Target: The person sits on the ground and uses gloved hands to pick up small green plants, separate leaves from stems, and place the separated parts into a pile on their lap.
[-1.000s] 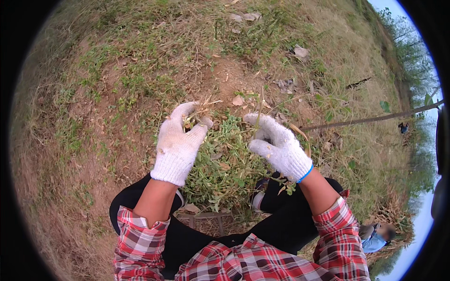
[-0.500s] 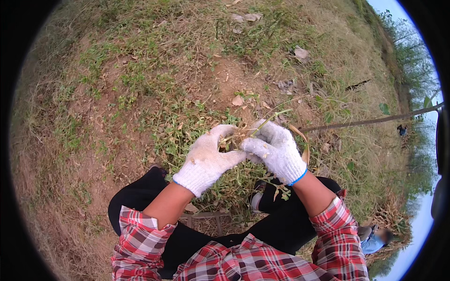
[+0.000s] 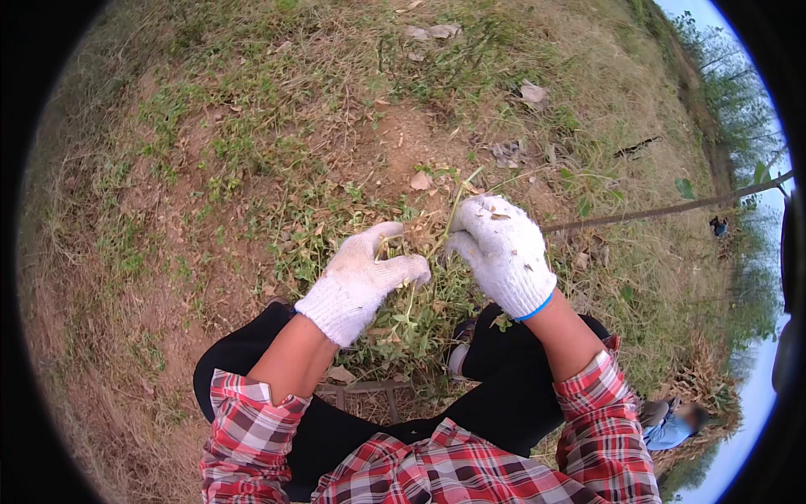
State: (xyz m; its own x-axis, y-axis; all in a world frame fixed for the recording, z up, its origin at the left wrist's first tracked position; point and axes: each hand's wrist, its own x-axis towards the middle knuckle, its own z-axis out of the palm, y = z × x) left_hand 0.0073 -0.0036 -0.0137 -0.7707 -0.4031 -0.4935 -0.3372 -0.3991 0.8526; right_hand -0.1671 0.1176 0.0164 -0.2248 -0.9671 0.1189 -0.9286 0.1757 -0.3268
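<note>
Slender green stem (image 3: pixel 458 200) slants over leafy plants (image 3: pixel 410 336), pinched in fingertip grip of gloved right hand (image 3: pixel 505 252). Gloved left hand (image 3: pixel 359 275) curves beside, thumb and forefinger apart around dry tuft (image 3: pixel 416 236); whether its grip bears on anything, cannot tell. Stem looks thin enough to snap under sharp tug; dry tuft could crumble if either hand jerks. Person in blue (image 3: pixel 668 432) at lower right.

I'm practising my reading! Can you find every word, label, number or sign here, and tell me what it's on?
There are none I can read.
White gloves: no writing shows.
Checked shirt: just a pattern.
Black trousers: no writing shows.
Faraway person in blue: too small and blurred to tell.
</note>
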